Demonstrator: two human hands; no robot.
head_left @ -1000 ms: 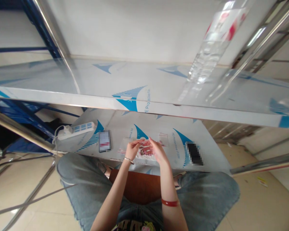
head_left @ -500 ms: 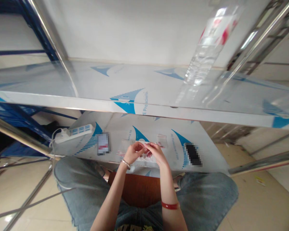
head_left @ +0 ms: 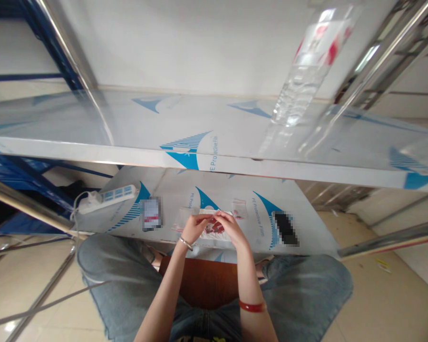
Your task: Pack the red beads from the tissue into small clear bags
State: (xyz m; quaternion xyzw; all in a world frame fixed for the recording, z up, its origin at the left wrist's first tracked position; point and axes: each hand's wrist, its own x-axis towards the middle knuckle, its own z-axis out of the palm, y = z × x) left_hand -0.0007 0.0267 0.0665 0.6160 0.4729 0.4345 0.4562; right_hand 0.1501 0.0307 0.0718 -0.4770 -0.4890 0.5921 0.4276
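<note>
My left hand (head_left: 195, 227) and my right hand (head_left: 228, 228) meet at the fingertips, both pinched closed. Whatever lies between the fingers is too small to make out. Just below them is a white tray or sheet (head_left: 204, 236) with small dark-red pieces (head_left: 216, 227) on it, partly hidden by the hands. A clear plastic bag (head_left: 180, 218) lies to the left of my left hand. Beyond my right hand, on the right, lies another small clear bag (head_left: 239, 209) with something red in its lower part.
The lower shelf (head_left: 174, 190) also bears a white power strip (head_left: 109, 198), a blurred-out box-like item (head_left: 151, 213) and a dark pixelated item (head_left: 286, 228). Above it runs the upper shelf (head_left: 128, 128), holding a plastic bottle (head_left: 306, 71). Metal posts stand at both sides.
The fingers of my left hand have straightened and the hands have drawn slightly apart, so more of the red pieces below shows. Both fingertips still meet.
</note>
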